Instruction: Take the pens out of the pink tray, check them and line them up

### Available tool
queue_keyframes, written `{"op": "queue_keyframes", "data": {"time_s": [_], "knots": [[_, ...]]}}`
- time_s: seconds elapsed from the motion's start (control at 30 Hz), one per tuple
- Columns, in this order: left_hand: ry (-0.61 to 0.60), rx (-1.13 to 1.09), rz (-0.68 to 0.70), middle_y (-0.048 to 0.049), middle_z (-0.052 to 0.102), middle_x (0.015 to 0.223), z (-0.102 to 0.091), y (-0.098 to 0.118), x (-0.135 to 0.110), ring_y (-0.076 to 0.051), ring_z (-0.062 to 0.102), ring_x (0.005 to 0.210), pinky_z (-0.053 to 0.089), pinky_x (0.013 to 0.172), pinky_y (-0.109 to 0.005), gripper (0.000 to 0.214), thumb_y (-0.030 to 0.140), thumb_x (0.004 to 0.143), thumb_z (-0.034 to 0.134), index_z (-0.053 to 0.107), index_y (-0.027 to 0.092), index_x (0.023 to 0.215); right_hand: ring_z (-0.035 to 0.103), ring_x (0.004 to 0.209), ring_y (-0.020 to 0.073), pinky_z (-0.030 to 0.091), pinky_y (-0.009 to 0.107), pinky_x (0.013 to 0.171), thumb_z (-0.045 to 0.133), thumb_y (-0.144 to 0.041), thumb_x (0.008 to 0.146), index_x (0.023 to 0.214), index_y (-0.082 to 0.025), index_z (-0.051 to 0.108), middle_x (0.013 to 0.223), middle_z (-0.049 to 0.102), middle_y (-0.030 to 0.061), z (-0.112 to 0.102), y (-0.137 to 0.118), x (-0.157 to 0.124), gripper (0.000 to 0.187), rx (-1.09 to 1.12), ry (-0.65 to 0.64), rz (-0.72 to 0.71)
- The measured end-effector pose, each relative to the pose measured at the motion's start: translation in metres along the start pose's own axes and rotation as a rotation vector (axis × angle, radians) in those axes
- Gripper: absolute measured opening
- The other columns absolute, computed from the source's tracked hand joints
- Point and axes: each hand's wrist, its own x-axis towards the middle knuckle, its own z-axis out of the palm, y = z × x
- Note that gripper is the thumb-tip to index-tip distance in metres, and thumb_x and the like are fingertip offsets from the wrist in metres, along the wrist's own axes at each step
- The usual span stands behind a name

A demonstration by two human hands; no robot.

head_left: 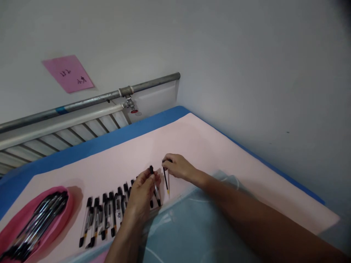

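Observation:
My left hand (pixel 142 193) is closed round a clear-barrelled pen with a black cap (pixel 155 186), held slanted just above a row of several similar pens (pixel 105 215) lying side by side on the pink mat (pixel 192 142). My right hand (pixel 178 167) pinches a thin black pen refill (pixel 165 179) that points down towards the mat, a little right of the left hand. The two hands are close together but apart.
A pink tray (pixel 16 226) at the lower left holds several more pens. A clear plastic sheet or bag (pixel 192 226) lies under my forearms. The blue table edge (pixel 90 146) meets a radiator, a metal pipe (pixel 109 95) and white walls. A pink note (pixel 68 73) is stuck on the wall.

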Motion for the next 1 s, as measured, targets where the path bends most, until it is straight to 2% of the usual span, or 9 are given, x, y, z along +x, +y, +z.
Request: {"op": "queue_keyframes", "data": {"time_s": [0.1, 0.2, 0.3, 0.43, 0.53, 0.67, 0.8, 0.87, 1.0], "knots": [[-0.003, 0.066, -0.001, -0.0080, 0.061, 0.103, -0.003, -0.003, 0.001, -0.013, 0.059, 0.092, 0.044, 0.086, -0.026, 0.034, 0.013, 0.067, 0.066, 0.056, 0.017, 0.100, 0.045, 0.052, 0.0082, 0.032, 0.019, 0.048, 0.046, -0.018, 0.070, 0.067, -0.016, 0.057, 0.057, 0.055, -0.0001, 0.005, 0.000, 0.001, 0.012, -0.120, 0.026, -0.020], [-0.009, 0.098, -0.014, -0.0097, 0.059, 0.109, -0.004, -0.003, -0.001, -0.015, 0.057, 0.096, 0.044, 0.087, -0.028, 0.035, 0.014, 0.066, 0.067, 0.057, 0.017, 0.099, 0.047, 0.055, 0.0096, 0.032, 0.020, 0.050, 0.047, -0.016, 0.070, 0.066, -0.016, 0.059, 0.057, 0.055, 0.0005, 0.009, 0.000, 0.003, 0.013, -0.186, 0.037, -0.006], [-0.015, 0.175, -0.022, -0.0098, 0.060, 0.107, -0.004, -0.001, -0.004, -0.016, 0.057, 0.097, 0.044, 0.085, -0.029, 0.031, 0.015, 0.065, 0.067, 0.060, 0.016, 0.096, 0.046, 0.053, 0.0097, 0.031, 0.021, 0.049, 0.047, -0.016, 0.069, 0.067, -0.017, 0.059, 0.054, 0.055, -0.0001, 0.010, 0.000, 0.004, 0.013, -0.184, 0.027, 0.018], [-0.067, 0.314, 0.037, -0.0098, 0.062, 0.101, -0.007, 0.001, -0.005, -0.018, 0.057, 0.095, 0.044, 0.083, -0.028, 0.027, 0.016, 0.065, 0.066, 0.063, 0.015, 0.092, 0.046, 0.051, 0.0098, 0.031, 0.021, 0.048, 0.047, -0.016, 0.070, 0.067, -0.017, 0.060, 0.054, 0.055, 0.0001, 0.010, 0.000, 0.005, 0.013, -0.205, 0.014, 0.011], [-0.097, 0.340, 0.057, -0.0090, 0.063, 0.098, -0.010, 0.001, -0.004, -0.018, 0.057, 0.092, 0.044, 0.081, -0.028, 0.026, 0.019, 0.065, 0.066, 0.064, 0.015, 0.091, 0.046, 0.051, 0.0102, 0.031, 0.022, 0.049, 0.048, -0.017, 0.070, 0.068, -0.017, 0.061, 0.057, 0.057, 0.0013, 0.010, 0.000, 0.007, 0.014, -0.260, 0.001, 0.007], [-0.057, 0.352, 0.071, -0.0082, 0.062, 0.099, -0.010, 0.007, -0.004, -0.017, 0.057, 0.091, 0.045, 0.080, -0.028, 0.029, 0.023, 0.064, 0.067, 0.063, 0.015, 0.091, 0.046, 0.049, 0.0109, 0.031, 0.023, 0.048, 0.047, -0.022, 0.071, 0.072, -0.017, 0.062, 0.054, 0.057, 0.0014, 0.014, 0.003, 0.013, 0.016, -0.328, -0.037, 0.040], [-0.024, 0.390, 0.072, -0.0078, 0.060, 0.097, -0.012, 0.018, -0.007, -0.018, 0.056, 0.089, 0.047, 0.073, -0.028, 0.029, 0.027, 0.063, 0.067, 0.061, 0.015, 0.089, 0.049, 0.050, 0.0116, 0.031, 0.023, 0.049, 0.048, -0.025, 0.072, 0.073, -0.018, 0.063, 0.057, 0.057, 0.0022, 0.017, 0.006, 0.016, 0.016, -0.384, -0.030, 0.009], [-0.056, 0.504, 0.049, -0.0073, 0.061, 0.090, -0.015, 0.022, -0.010, -0.018, 0.056, 0.083, 0.048, 0.067, -0.028, 0.027, 0.030, 0.065, 0.064, 0.061, 0.015, 0.087, 0.051, 0.055, 0.0131, 0.031, 0.024, 0.051, 0.049, -0.027, 0.072, 0.075, -0.018, 0.063, 0.062, 0.059, 0.0039, 0.018, 0.006, 0.016, 0.017, -0.438, -0.007, -0.018], [-0.252, 0.808, 0.007, -0.0040, 0.059, 0.072, -0.020, 0.025, -0.016, -0.015, 0.053, 0.067, 0.043, 0.060, -0.026, 0.020, 0.035, 0.072, 0.056, 0.060, 0.016, 0.075, 0.054, 0.059, 0.0148, 0.032, 0.024, 0.052, 0.047, -0.026, 0.074, 0.081, -0.017, 0.064, 0.067, 0.062, 0.0059, 0.019, 0.002, 0.014, 0.020, -0.531, -0.008, -0.040]]}}
